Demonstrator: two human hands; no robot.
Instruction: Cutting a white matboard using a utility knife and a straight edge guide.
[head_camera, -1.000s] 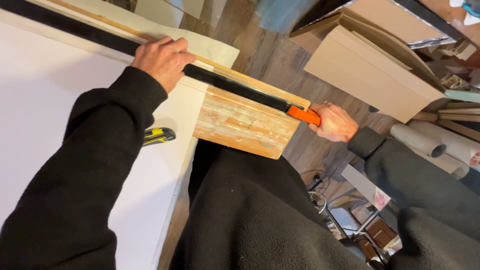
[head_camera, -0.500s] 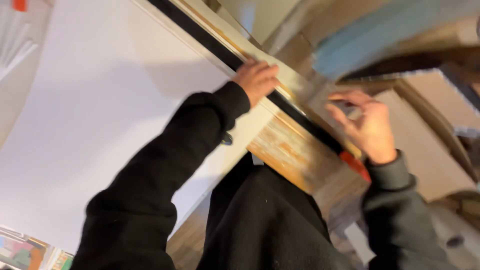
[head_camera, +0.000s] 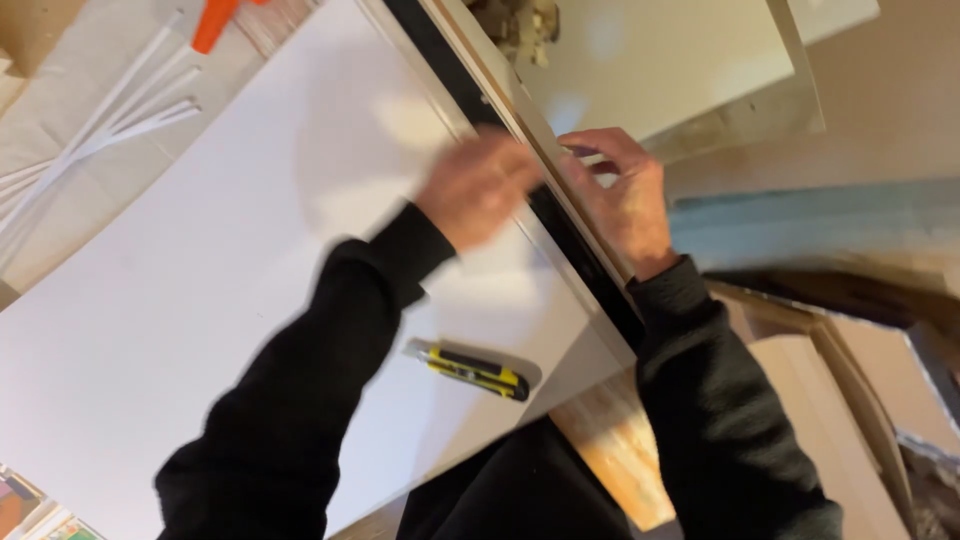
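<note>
A long black straightedge (head_camera: 560, 215) lies along the far edge of a large white board (head_camera: 180, 300), with a thin wooden strip beside it. My right hand (head_camera: 622, 195) curls over the straightedge and the strip from the far side, fingers closed on them. My left hand (head_camera: 478, 188) is blurred with motion just left of it, over the white board at the straightedge's near edge; its grip is unclear. A yellow and black utility knife (head_camera: 470, 368) lies loose on the board below my left forearm, touched by neither hand.
Thin white strips (head_camera: 100, 125) and an orange tool (head_camera: 214, 22) lie at the upper left. A wooden board (head_camera: 610, 445) sticks out under the white board's corner. A white panel (head_camera: 660, 60) sits beyond the straightedge, and cardboard boxes (head_camera: 830, 420) at the right.
My right hand left the orange end of the straightedge and came up beside my left hand. My left hand is shifting along the straightedge. My head turned, swinging the view.
</note>
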